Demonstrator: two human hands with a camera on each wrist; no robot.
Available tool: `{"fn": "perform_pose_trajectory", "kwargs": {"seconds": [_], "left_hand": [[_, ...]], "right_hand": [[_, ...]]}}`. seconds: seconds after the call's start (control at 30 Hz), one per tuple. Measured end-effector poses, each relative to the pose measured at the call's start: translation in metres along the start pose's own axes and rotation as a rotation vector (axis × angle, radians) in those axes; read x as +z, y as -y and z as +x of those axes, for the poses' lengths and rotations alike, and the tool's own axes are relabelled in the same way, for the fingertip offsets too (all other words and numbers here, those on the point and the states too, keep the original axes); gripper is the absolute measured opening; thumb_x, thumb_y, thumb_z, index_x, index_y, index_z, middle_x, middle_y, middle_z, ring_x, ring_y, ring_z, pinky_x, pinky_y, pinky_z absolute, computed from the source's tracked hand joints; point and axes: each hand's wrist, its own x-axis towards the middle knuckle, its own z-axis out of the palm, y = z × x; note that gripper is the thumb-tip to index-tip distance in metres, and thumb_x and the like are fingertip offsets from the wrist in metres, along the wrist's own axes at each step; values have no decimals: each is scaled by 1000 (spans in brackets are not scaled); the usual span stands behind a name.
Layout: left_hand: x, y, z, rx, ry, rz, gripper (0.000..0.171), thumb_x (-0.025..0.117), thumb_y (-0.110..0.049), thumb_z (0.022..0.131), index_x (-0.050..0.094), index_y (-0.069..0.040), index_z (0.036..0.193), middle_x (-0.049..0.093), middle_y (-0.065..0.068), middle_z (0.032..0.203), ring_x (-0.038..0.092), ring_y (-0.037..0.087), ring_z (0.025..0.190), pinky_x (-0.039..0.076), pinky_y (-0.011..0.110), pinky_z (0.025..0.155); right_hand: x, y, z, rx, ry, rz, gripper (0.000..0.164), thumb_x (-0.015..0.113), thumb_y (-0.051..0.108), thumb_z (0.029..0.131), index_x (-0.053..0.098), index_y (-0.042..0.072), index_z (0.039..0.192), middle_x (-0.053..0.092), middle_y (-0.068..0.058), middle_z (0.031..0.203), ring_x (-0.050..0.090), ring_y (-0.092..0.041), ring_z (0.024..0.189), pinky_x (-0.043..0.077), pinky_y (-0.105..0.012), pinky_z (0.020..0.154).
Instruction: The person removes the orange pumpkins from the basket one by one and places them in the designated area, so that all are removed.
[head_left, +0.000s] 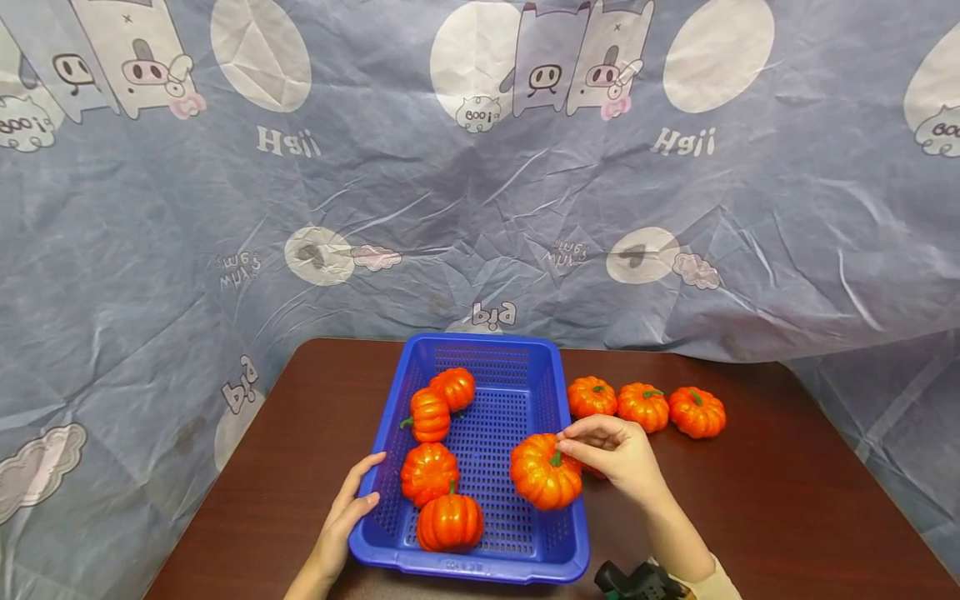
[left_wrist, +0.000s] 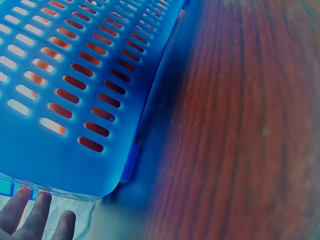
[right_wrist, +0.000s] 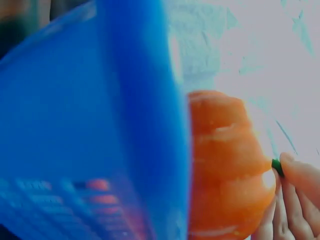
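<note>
My right hand point(head_left: 617, 457) pinches the green stem of an orange toy pumpkin point(head_left: 546, 472), which hangs over the right side of a blue plastic basket point(head_left: 468, 570). In the right wrist view, thumb and fingers meet at the stem and the basket's rim hides part of the pumpkin point(right_wrist: 225, 165). My left hand point(head_left: 342, 525) rests at the basket's left rim, its fingers fairly straight against the edge. Inside the basket, along its left side, lie several pumpkins point(head_left: 450, 523), some on their sides.
Three pumpkins point(head_left: 642, 407) stand in a row on the brown table point(head_left: 780, 483), right of the basket. Part of another shows behind the right hand. A dark object point(head_left: 637, 581) is by the right wrist at the front edge. A grey printed cloth point(head_left: 480, 200) hangs behind.
</note>
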Motion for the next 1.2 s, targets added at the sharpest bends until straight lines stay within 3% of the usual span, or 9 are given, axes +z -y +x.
{"fn": "perform_pose_trajectory", "kwargs": {"seconds": [0.1, 0.2, 0.3, 0.43, 0.5, 0.6, 0.8, 1.0, 1.2], "left_hand": [[0, 0, 0, 3, -3, 8, 48, 38, -10, 94, 33, -6, 141, 34, 21, 136, 50, 33, 107, 48, 38, 84], [0, 0, 0, 4, -3, 13, 48, 38, -10, 94, 33, -6, 141, 34, 21, 136, 50, 33, 107, 48, 37, 84], [-1, 0, 0, 10, 9, 13, 48, 37, -10, 94, 32, -6, 142, 34, 21, 136, 50, 32, 108, 48, 37, 84], [-2, 0, 0, 28, 39, 13, 48, 36, -10, 95, 29, -4, 143, 32, 25, 136, 50, 31, 108, 47, 37, 85], [-3, 0, 0, 33, 51, 13, 48, 35, -10, 96, 28, -4, 143, 31, 26, 136, 50, 32, 109, 47, 38, 85], [-3, -1, 0, 17, 42, 0, 48, 36, -10, 96, 29, -5, 143, 32, 25, 135, 51, 31, 108, 48, 38, 84], [-2, -1, 0, 25, 44, -11, 48, 36, -9, 95, 29, -4, 142, 32, 26, 134, 52, 33, 107, 49, 39, 83], [-2, -1, 0, 23, 47, -15, 48, 36, -10, 95, 29, -4, 143, 33, 26, 133, 52, 32, 107, 48, 39, 84], [0, 0, 0, 10, 10, -17, 48, 38, -10, 94, 31, -5, 142, 35, 25, 133, 52, 33, 105, 49, 38, 82]], "right_hand": [[-10, -3, -4, -24, -93, 14, 18, 66, -14, 77, 68, -3, 91, 71, -4, 87, 68, -15, 79, 54, -27, 68], [-34, -31, -9, -83, -162, 56, 19, 66, -13, 78, 66, -8, 96, 71, -11, 89, 68, -19, 81, 53, -28, 70], [-46, -34, -13, -108, -219, 80, 20, 64, -15, 79, 65, -11, 99, 70, -13, 89, 68, -20, 80, 53, -27, 71], [-39, -1, -13, -27, -346, 17, 20, 61, -20, 78, 67, -9, 93, 71, -6, 84, 68, -15, 77, 53, -25, 68], [-42, 3, -14, 3, -394, -12, 20, 62, -20, 77, 68, -7, 92, 71, -4, 83, 68, -13, 76, 53, -23, 67], [-54, 0, -17, 32, -442, -73, 17, 67, -13, 77, 67, -9, 93, 71, -2, 83, 68, -12, 76, 53, -23, 67], [-96, -30, -25, -20, -430, -66, 24, 69, -9, 77, 67, -8, 100, 72, -6, 88, 68, -13, 78, 52, -21, 65], [-96, -10, -27, 80, -585, -174, 24, 74, -3, 75, 67, -10, 97, 71, 3, 81, 66, -7, 74, 52, -19, 64], [-107, -8, -31, 169, -690, -117, 18, 74, -6, 75, 73, -1, 93, 71, 2, 77, 66, -7, 70, 51, -18, 62]]}}
